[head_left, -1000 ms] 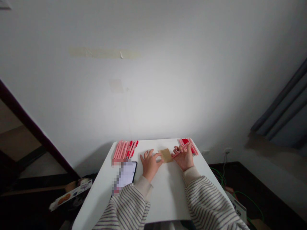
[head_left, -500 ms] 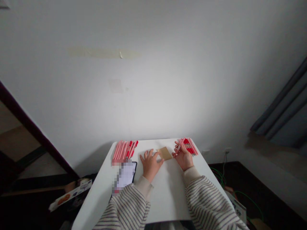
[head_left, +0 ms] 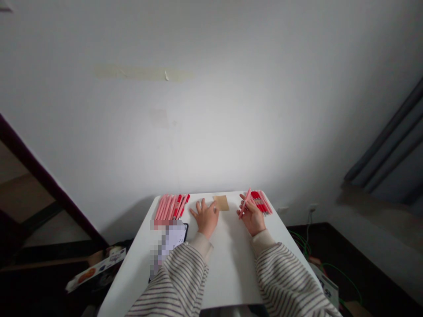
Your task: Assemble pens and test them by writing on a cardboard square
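Note:
My left hand [head_left: 205, 217] lies flat on the white table [head_left: 228, 255] with its fingers spread, its fingertips just left of a small tan square of paper [head_left: 221, 202]. My right hand [head_left: 251, 215] is closed around a pink pen [head_left: 245, 203] that points up and away from me. Right behind that hand lies a bunch of red and pink pens [head_left: 261, 201]. A second row of pink and red pens [head_left: 172, 206] lies at the table's far left.
A phone with a lit, blurred screen [head_left: 168, 244] lies on the table's left side near my left sleeve. A white wall stands right behind the table. Boxes and printed packaging [head_left: 95, 266] sit on the floor to the left, green cables [head_left: 307, 251] to the right.
My left hand slid the tan paper away towards the wall and now rests just left of it. My right hand raised the pink pen from lying low across the paper to pointing upward.

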`<state>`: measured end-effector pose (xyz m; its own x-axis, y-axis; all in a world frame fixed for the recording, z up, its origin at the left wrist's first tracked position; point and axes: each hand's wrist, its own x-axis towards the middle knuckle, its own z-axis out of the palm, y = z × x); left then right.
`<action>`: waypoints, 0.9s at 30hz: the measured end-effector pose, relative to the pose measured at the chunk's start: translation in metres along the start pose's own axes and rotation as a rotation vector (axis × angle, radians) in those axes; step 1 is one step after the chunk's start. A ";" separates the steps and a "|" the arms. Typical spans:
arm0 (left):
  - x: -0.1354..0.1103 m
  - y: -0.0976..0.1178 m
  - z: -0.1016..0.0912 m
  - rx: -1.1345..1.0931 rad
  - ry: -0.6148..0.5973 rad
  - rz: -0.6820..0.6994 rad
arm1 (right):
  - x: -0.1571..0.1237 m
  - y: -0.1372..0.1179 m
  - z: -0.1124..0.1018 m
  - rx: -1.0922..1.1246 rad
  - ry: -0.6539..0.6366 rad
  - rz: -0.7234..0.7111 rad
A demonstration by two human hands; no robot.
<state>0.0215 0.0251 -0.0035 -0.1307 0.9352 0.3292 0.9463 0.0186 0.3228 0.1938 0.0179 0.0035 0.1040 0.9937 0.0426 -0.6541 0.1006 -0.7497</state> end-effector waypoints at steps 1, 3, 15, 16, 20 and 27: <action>0.002 0.000 0.001 0.006 0.005 -0.002 | 0.000 0.000 0.000 -0.008 -0.002 0.002; 0.006 -0.001 0.003 0.017 0.013 -0.003 | -0.001 0.000 0.000 -0.020 0.000 0.009; 0.008 -0.006 0.011 0.031 0.067 0.038 | 0.004 0.006 -0.004 -0.341 0.108 -0.095; 0.008 -0.006 0.010 0.027 0.070 0.039 | 0.005 0.007 -0.005 -0.423 0.113 -0.142; 0.007 -0.003 0.006 0.000 0.085 0.034 | 0.010 0.009 -0.012 -0.842 0.081 -0.395; 0.000 0.011 -0.001 -0.138 0.093 0.107 | 0.005 0.007 -0.020 -1.517 0.001 -0.613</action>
<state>0.0313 0.0252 0.0013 -0.0644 0.8925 0.4464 0.9075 -0.1336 0.3981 0.2043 0.0223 -0.0147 0.0568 0.8257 0.5613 0.7747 0.3182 -0.5464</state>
